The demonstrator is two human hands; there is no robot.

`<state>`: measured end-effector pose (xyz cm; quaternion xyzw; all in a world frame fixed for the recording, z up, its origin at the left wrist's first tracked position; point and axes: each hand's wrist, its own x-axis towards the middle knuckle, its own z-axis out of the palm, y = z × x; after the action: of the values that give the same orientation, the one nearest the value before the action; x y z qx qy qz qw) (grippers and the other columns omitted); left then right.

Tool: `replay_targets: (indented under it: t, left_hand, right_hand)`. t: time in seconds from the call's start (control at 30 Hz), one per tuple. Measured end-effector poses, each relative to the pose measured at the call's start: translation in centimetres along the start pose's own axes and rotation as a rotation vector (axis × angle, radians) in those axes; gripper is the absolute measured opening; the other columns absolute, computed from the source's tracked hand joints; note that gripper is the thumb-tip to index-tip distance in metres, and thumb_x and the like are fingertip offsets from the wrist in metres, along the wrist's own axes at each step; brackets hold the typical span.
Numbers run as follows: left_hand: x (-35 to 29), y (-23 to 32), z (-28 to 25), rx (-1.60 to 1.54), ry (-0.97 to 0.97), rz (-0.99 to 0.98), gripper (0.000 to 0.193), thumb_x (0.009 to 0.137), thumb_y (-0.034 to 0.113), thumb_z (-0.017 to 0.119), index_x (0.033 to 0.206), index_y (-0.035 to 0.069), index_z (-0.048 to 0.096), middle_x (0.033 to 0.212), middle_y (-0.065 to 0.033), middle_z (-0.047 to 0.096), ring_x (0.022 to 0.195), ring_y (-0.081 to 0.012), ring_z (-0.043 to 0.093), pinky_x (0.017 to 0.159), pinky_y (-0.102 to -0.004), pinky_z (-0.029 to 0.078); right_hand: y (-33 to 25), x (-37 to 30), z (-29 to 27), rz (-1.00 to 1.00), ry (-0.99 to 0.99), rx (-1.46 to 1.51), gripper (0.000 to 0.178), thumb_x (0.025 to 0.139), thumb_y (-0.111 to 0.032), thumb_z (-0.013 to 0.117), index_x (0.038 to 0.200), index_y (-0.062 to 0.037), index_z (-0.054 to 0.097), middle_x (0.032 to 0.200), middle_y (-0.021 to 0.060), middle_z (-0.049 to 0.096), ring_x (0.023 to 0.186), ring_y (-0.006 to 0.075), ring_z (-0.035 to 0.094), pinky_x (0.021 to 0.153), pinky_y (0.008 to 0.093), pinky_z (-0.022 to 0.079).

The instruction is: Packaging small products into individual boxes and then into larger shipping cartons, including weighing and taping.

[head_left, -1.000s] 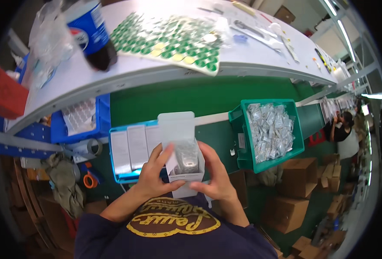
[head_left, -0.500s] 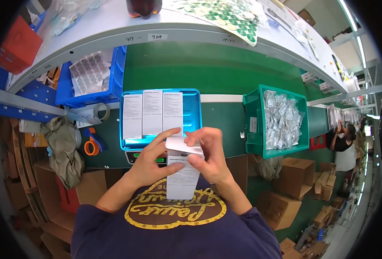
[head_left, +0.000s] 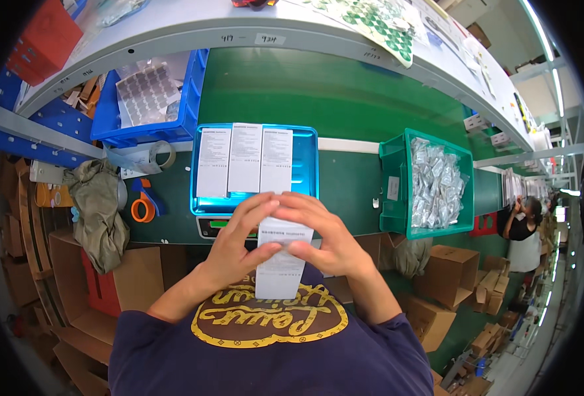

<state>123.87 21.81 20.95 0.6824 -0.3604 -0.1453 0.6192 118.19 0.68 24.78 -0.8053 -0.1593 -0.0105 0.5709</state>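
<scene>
A tall white carton [head_left: 279, 267] with printed text is held upright in front of my chest. My left hand [head_left: 244, 231] grips its left side, thumb on the front and fingers over the top. My right hand [head_left: 325, 234] does the same from the right, so the fingertips of both hands meet over the carton's top end and cover it. Just beyond them, three similar white cartons [head_left: 244, 158] lie side by side in a shiny blue metal tray [head_left: 305, 148]. The tray rests on a scale [head_left: 211, 228] with a green-lit display.
To the right stands a green bin [head_left: 394, 221] of small clear packets [head_left: 437, 178]. Orange-handled scissors [head_left: 144, 204], a tape roll [head_left: 164, 156] and a crumpled cloth [head_left: 100, 204] lie left. A shelf edge [head_left: 239, 39] spans the far side; cardboard boxes [head_left: 447, 274] stand on the floor.
The carton's raised top flap has been folded down, and both hands have closed together over that end. The view has shifted slightly, so the bench things appear a little higher and further right.
</scene>
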Motion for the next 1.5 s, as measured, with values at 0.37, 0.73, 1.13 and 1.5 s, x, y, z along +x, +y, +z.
replay_targets:
  t: [0.37,0.73,1.13,1.5]
  left_hand:
    - [0.5,-2.8,1.4,-0.038,0.076,-0.057,0.053,0.096,0.032,0.061,0.142,0.014,0.043,0.145,-0.0211,0.042,0.126,-0.0376,0.051,0.104,-0.0408,0.044]
    - [4.9,-12.7,-2.3,1.147,-0.161,0.023,0.061,0.090,0.035,0.061,0.145,0.012,0.045,0.157,-0.0165,0.029,0.146,-0.0389,0.022,0.117,-0.0575,0.011]
    - [11.2,-9.5,1.2,0.910,-0.095,-0.040,0.048,0.083,0.009,0.067,0.129,0.008,0.053,0.151,-0.0199,0.035,0.144,-0.0412,0.025,0.117,-0.0543,0.018]
    - [18.9,-7.9,10.3,0.646,-0.301,0.016,0.034,0.082,0.000,0.066,0.115,0.006,0.062,0.140,-0.0192,0.049,0.135,-0.0382,0.042,0.111,-0.0449,0.034]
  right_hand:
    - [4.7,-1.6,3.1,0.109,0.439,0.271,0.032,0.088,-0.019,0.069,0.113,-0.0024,0.059,0.121,0.0118,0.061,0.118,0.0294,0.054,0.103,0.0409,0.043]
    - [25.0,5.7,-2.3,0.293,0.805,0.073,0.033,0.099,-0.016,0.053,0.131,-0.0084,0.055,0.121,0.0048,0.063,0.105,0.0138,0.059,0.091,0.0289,0.046]
    - [27.2,-15.6,-26.9,0.620,1.308,-0.697,0.030,0.086,-0.005,0.058,0.115,-0.0084,0.063,0.114,0.0171,0.065,0.108,0.0308,0.062,0.092,0.0367,0.050]
    - [32.9,-21.9,-30.3,0.791,0.849,-0.809,0.066,0.069,-0.025,0.081,0.130,-0.0151,0.057,0.116,0.0182,0.056,0.113,0.0392,0.052,0.104,0.0461,0.040]
